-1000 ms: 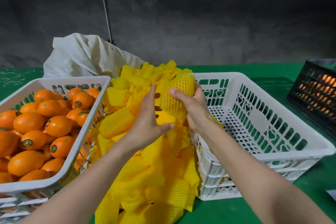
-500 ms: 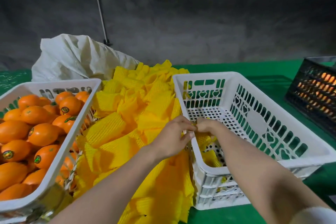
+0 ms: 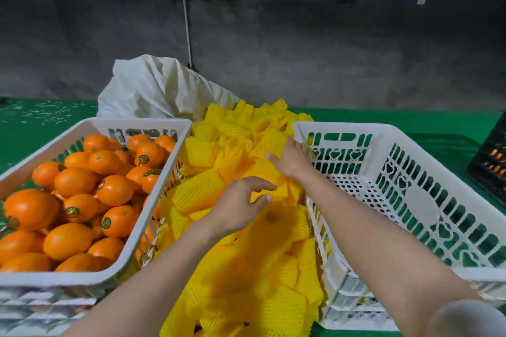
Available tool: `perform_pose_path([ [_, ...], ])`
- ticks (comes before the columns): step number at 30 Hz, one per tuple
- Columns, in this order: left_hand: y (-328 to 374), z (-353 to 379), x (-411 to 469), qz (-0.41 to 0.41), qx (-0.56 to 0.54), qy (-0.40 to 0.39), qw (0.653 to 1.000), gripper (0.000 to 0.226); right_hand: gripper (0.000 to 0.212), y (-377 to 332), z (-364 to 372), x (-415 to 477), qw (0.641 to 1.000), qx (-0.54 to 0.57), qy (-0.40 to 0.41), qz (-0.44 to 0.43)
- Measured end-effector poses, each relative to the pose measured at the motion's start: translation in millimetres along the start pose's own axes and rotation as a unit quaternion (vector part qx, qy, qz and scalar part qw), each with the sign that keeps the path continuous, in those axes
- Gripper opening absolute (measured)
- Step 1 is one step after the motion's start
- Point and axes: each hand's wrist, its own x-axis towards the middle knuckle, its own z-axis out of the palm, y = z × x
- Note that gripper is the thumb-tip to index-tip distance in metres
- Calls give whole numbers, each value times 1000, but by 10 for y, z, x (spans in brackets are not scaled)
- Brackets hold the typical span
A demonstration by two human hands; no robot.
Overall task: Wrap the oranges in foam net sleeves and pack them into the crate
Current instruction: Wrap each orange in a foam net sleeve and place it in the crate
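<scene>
One yellow foam net sleeve [image 3: 200,191] should be pinched singly: left hand [image 3: 238,208] loose-fingered, empty, right hand [image 3: 291,161] flat on farther ones.

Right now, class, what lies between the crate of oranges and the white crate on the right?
A heap of yellow foam net sleeves, with the left hand and right hand over it, as the head view shows.

Orange oranges [image 3: 74,200], yellow sleeves [image 3: 202,194], white heart-cutout crate [image 3: 410,128], green table [image 3: 41,120].
</scene>
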Motion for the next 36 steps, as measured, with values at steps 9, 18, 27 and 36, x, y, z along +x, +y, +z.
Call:
perform_pose_path([
  [9, -282, -608, -371, -132, -77, 137, 979, 46, 35, -692, -272, -394, 981, 114, 96, -124],
  [18, -319, -958, -604, -176, -181, 173, 952, 47, 27, -1192, -448, -1067, 953, 165, 31, -254],
  [27, -1196, -1611, -605, -203, -47, 227, 951, 21, 21, -1612, -110, -1158, 931, 211, -4, -299],
  [36, -1930, -1285, -93, -154, 369, -61, 915, 75, 12, -1496, -238, -1215, 939, 232, -75, -243],
])
